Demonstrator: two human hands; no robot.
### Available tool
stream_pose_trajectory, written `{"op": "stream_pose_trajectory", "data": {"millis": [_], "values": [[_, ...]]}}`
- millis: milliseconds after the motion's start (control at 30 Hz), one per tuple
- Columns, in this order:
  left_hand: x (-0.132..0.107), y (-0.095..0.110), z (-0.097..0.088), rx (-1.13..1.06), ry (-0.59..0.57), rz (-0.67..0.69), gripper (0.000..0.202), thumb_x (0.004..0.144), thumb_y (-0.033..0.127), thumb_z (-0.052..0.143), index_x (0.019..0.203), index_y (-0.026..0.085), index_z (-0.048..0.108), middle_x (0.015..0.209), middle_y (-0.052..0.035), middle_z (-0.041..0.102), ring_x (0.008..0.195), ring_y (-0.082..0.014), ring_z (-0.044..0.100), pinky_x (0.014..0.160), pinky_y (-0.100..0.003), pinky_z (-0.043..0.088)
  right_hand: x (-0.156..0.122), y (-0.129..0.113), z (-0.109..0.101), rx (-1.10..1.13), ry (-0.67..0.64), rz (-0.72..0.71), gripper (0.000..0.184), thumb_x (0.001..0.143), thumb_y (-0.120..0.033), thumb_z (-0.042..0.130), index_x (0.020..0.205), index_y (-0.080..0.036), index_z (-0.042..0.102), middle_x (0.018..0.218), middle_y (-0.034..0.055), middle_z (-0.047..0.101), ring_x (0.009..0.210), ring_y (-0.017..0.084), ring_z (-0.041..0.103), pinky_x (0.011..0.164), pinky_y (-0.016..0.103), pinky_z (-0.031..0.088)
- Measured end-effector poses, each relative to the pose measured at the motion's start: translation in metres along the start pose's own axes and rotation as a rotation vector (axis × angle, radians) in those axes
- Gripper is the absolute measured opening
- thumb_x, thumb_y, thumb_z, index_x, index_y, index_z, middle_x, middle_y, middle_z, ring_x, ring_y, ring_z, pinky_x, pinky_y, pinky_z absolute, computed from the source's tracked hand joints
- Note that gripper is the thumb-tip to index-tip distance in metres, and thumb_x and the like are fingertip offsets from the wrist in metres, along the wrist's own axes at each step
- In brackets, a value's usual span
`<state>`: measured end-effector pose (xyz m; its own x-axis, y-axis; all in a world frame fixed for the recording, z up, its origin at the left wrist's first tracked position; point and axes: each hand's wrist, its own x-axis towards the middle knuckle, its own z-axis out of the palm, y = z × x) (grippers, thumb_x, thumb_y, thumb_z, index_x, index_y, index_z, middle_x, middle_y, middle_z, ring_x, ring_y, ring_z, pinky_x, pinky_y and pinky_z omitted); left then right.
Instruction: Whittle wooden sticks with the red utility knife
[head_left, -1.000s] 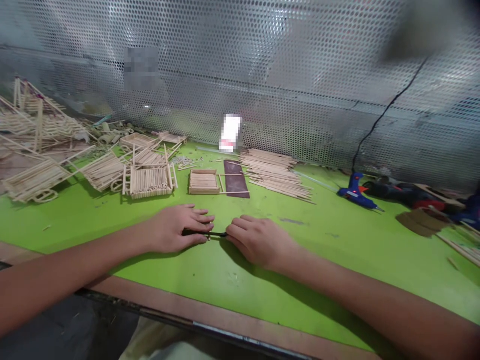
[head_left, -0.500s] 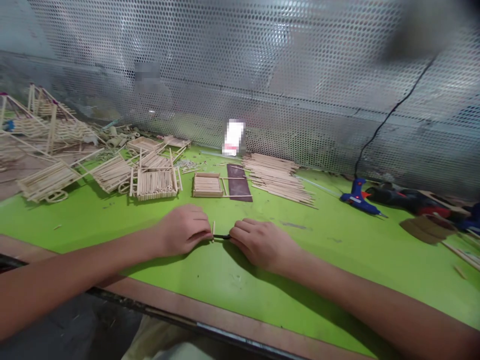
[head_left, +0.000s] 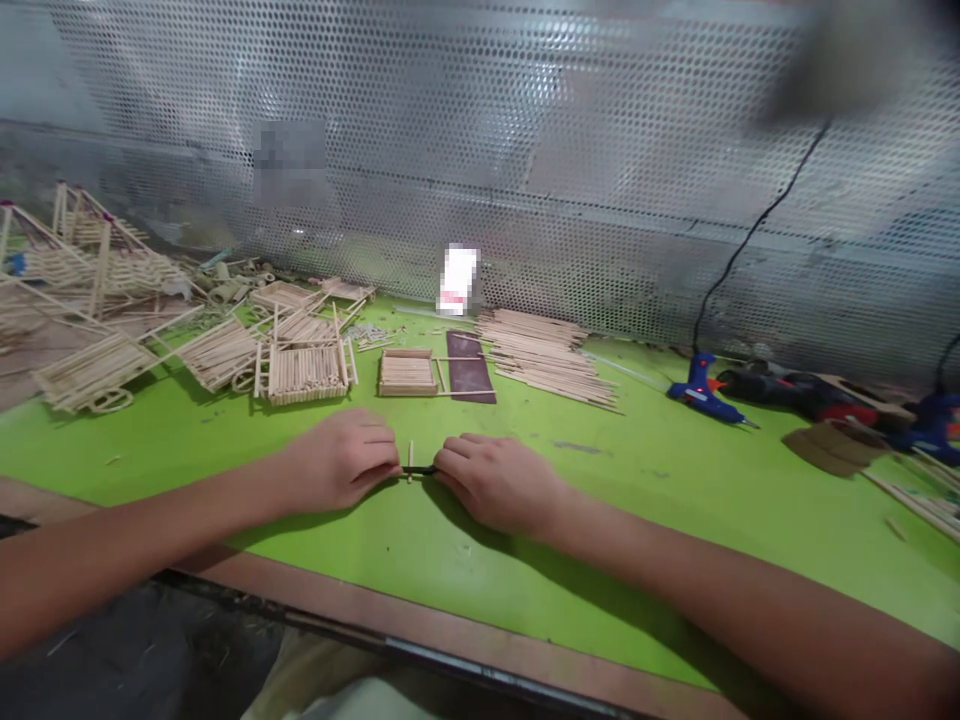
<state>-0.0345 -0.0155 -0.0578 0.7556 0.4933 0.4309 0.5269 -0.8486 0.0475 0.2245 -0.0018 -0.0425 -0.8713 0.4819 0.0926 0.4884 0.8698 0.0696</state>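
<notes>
L hand (head_left: 337, 462) & R hand (head_left: 495, 483) sit close together on the table, fingertips almost meeting at 12 o'clock of the forearms' line. Both are curled in & pinching a short black strip (head_left: 418, 469) from opposite ends, low over the green work table (head_left: 570, 570). Material of the strip too small to tell. 1 thin pale wooden stick (head_left: 410, 462) crosses it just right of the L fingers, sticking up toward 12 & down toward 6. Can't tell if it's fixed to the strip.

From the hands, at 12: a small stick-built tray (head_left: 407, 373), beside a dark brown pad (head_left: 470, 367). At 1, a big pile of loose sticks (head_left: 547, 358). At 11, a stick-built panel w/ upright posts (head_left: 305, 372). Further at 10, several stick-built carts w/ round wheels (head_left: 94, 372).

At 2–3, a blue glue gun (head_left: 703, 392) lies on its side, w/ a black-&-red tool (head_left: 795, 393) behind it & brown cardboard scraps (head_left: 832, 447) nearby. Perforated metal sheet (head_left: 525, 130) runs along the back at 12, black cable (head_left: 757, 225) down it at 1.
</notes>
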Motion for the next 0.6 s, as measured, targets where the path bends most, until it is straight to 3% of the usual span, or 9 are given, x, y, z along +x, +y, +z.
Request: {"op": "stream_pose_trajectory", "data": {"millis": [167,300,367,500,600], "values": [[0.001,-0.001,-0.014,0.060,0.025,-0.052,0.029,0.108,0.028,0.048,0.098,0.018,0.073,0.089,-0.0048,0.075,0.080,-0.0202,0.065,0.080,-0.036,0.046,-0.001,-0.006,-0.003,-0.043,0.008,0.039,0.026,0.110,-0.028,0.045,0.103,-0.016,0.066,0.095,0.0063,0.071,0.078,0.019,0.060,0.068,0.033,0.040],[0.018,-0.005,-0.035,0.071,0.127,-0.021,0.032,0.107,0.016,0.044,0.127,0.018,0.069,0.101,-0.0065,0.077,0.088,-0.0200,0.068,0.078,-0.033,0.051,-0.003,-0.007,-0.014,-0.044,0.067,0.036,0.032,0.109,-0.041,0.047,0.108,-0.015,0.066,0.099,0.0084,0.070,0.084,0.023,0.061,0.080,0.040,0.044],[0.031,-0.009,-0.045,0.080,0.143,-0.005,0.033,0.106,0.014,0.043,0.125,0.020,0.069,0.115,-0.0076,0.075,0.098,-0.0206,0.069,0.084,-0.033,0.053,-0.005,-0.004,-0.023,0.021,0.112,0.027,0.032,0.107,-0.042,0.049,0.111,-0.016,0.066,0.105,0.0097,0.071,0.091,0.025,0.062,0.087,0.042,0.045],[0.057,-0.012,-0.059,0.059,0.201,-0.008,0.030,0.106,0.019,0.045,0.126,0.020,0.068,0.119,-0.0074,0.075,0.106,-0.0225,0.069,0.092,-0.037,0.055,-0.005,0.010,-0.039,0.423,0.216,0.122,0.034,0.111,-0.033,0.035,0.104,-0.017,0.064,0.096,0.0074,0.072,0.085,0.020,0.063,0.085,0.039,0.050],[0.075,0.005,-0.059,0.067,0.266,-0.005,0.033,0.106,0.028,0.050,0.135,0.022,0.063,0.135,-0.0082,0.069,0.123,-0.0281,0.064,0.106,-0.048,0.051,0.001,0.021,-0.041,0.786,0.294,0.255,0.042,0.113,-0.030,0.021,0.115,-0.017,0.061,0.100,0.0091,0.073,0.086,0.018,0.067,0.076,0.033,0.054]]}}
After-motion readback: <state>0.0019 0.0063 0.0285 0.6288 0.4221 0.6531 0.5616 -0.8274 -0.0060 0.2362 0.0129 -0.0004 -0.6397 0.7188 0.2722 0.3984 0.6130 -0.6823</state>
